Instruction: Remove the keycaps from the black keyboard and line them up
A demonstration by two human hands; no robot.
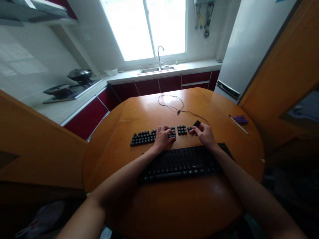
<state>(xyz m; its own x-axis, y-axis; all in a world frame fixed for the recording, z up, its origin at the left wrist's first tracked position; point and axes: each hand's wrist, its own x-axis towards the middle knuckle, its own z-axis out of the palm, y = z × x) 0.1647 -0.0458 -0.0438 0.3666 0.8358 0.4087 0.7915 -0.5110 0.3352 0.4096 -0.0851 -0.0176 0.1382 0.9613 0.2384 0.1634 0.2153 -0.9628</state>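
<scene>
Bent over the rows of loose black keycaps [143, 137], my left hand [162, 137] has its thumb and fingers apart, touching or just above the caps at the right end. My right hand [204, 133] pinches a small flat black piece [196, 123], whose exact kind I cannot make out. Under that hand lies a small group of keycaps [190, 129], partly hidden by the fingers. A separate block of keycaps [182, 130] sits between my hands. Nearer to me is a black keyboard [184, 162], with keys along its front row and its middle area apparently bare of caps; my forearms cover parts of it.
A thin black cable [171, 107] with a USB plug loops across the back of the round wooden table [119, 129]. On the right lie a toothbrush-like stick [240, 126] and a purple object [241, 119]. Beyond are a sink [152, 70], a stove [72, 91] and a fridge [231, 56].
</scene>
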